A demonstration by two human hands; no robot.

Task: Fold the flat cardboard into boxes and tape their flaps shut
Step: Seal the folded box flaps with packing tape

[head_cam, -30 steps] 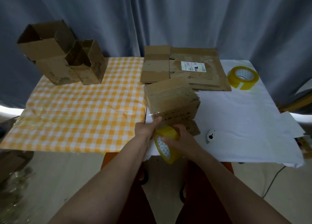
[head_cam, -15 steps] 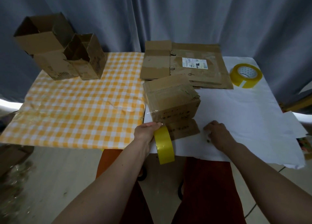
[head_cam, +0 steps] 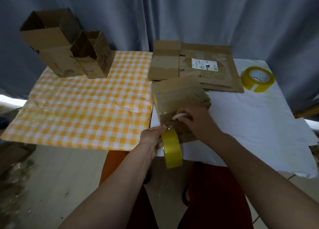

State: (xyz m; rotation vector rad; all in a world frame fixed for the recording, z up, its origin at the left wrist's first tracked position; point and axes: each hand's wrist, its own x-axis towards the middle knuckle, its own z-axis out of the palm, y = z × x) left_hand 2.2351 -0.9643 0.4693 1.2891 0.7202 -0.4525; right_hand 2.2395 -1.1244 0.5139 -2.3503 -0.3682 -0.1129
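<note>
— Two hands work on one box now, yes? What does the head view show?

— Yes. The folded box [head_cam: 179,101] stands at the near edge of the table, on the white sheet [head_cam: 259,111], just beside the yellow checked cloth [head_cam: 82,108]. The left hand [head_cam: 151,140] grips the yellow tape roll [head_cam: 172,149], fingers curled around it, and holds it below the front of the box. A clear strip of tape [head_cam: 165,123] goes from the roll up onto the box.

— And the right hand?

— The right hand [head_cam: 198,123] pinches a small white cutter [head_cam: 181,115] against the front face of the box, near the strip. I cannot see the blade.

— So the step is to cut the tape?

— I think so. To do it well, the left hand should keep the strip tight and the roll steady, so the cutter meets a flat, stretched tape. The cut should be close to the box, and then the loose end needs pressing down.

— What else is on the table?

— Two open boxes [head_cam: 69,52] stand at the far left, touching each other. Flat cardboard [head_cam: 207,70] lies behind the folded box, and a second tape roll [head_cam: 257,78] lies at the far right.
</note>
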